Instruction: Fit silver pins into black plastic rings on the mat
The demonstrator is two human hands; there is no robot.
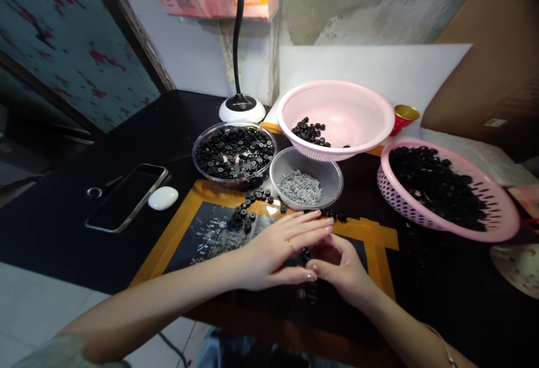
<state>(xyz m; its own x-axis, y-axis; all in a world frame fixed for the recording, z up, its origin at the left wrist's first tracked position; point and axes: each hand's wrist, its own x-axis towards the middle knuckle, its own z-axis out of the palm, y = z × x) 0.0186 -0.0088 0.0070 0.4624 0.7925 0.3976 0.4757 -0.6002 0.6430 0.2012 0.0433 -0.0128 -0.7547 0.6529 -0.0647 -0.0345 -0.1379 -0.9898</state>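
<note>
My left hand (280,247), with a thin ring on one finger, reaches in from the left, its fingers stretched out over the fingertips of my right hand (347,272). The right hand curls inward, thumb bent, with its other fingertips partly hidden under the left. Between the two hands, at the right thumb tip, shows a small black round part (306,254); its full shape is hidden. Several black wheel-like pieces (245,216) with centre holes lie loose just beyond the left hand. Behind the hands, a clear bowl (337,188) contains small silver metal pins (300,188).
A clear dish (197,164) full of black pieces stands beside a lamp base (242,110). Two pink baskets, one at the back (370,115) and one at right (505,216), also contain black pieces. At left lie a phone (126,199) and a white oval object (163,198).
</note>
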